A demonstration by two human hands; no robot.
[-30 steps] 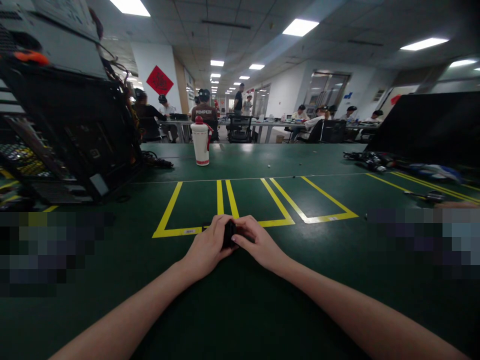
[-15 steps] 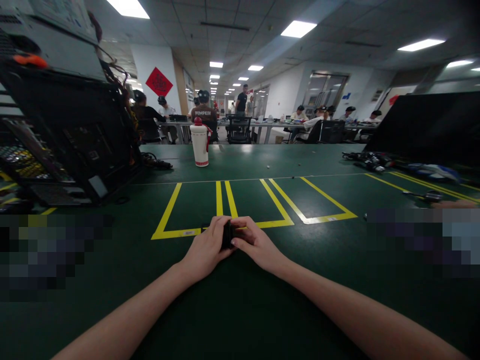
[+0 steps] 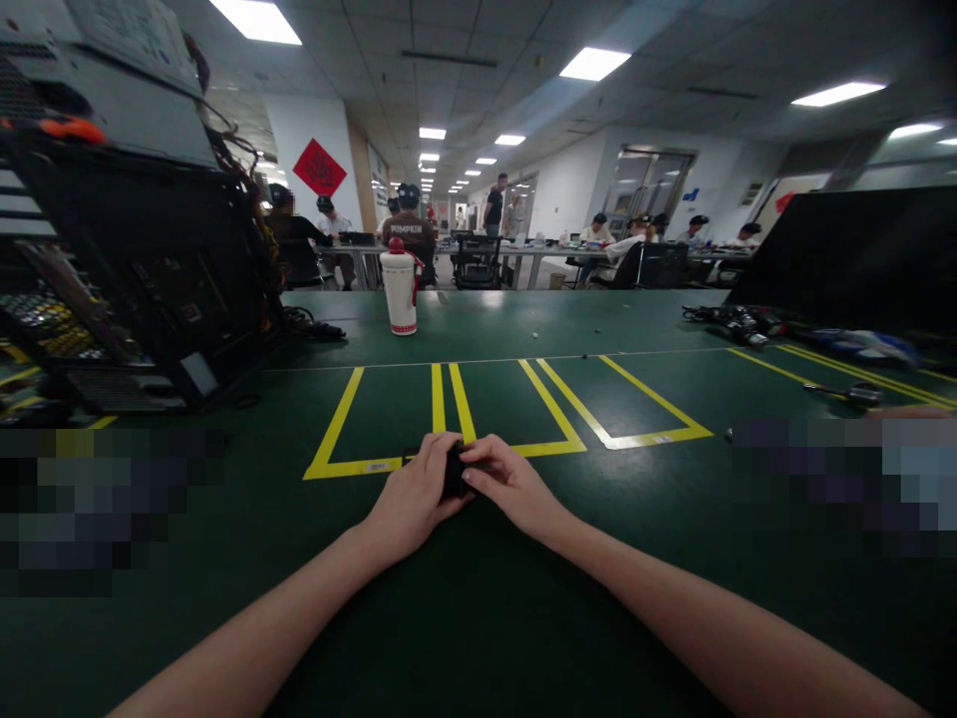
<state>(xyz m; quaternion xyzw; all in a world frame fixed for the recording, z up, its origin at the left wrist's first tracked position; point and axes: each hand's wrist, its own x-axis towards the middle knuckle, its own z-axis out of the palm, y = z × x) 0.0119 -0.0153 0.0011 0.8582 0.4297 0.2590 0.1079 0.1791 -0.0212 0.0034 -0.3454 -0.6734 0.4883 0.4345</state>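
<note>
My left hand (image 3: 414, 491) is closed around a small black block-like object (image 3: 453, 473) near the front line of the yellow tape. Its palm and fingers cover most of the object, so its exact kind cannot be made out. From the right, my right hand (image 3: 515, 486) meets the same object, thumb and fingertips pinched at its right-hand side. What lies between those fingertips is too dark and small to see. Both forearms rest low over the green tabletop (image 3: 478, 618).
Yellow tape (image 3: 575, 399) marks outlines on the table. A white cup with a red lid (image 3: 400, 289) stands beyond it. An open computer case (image 3: 179, 269) is at left; cables (image 3: 737, 321) and a black panel (image 3: 844, 244) are at right. Another person's hand (image 3: 912, 411) shows at the right edge.
My right hand's fingers have closed in a little at the object's right side. My left hand keeps its hold. In the background, a standing person has shifted slightly right.
</note>
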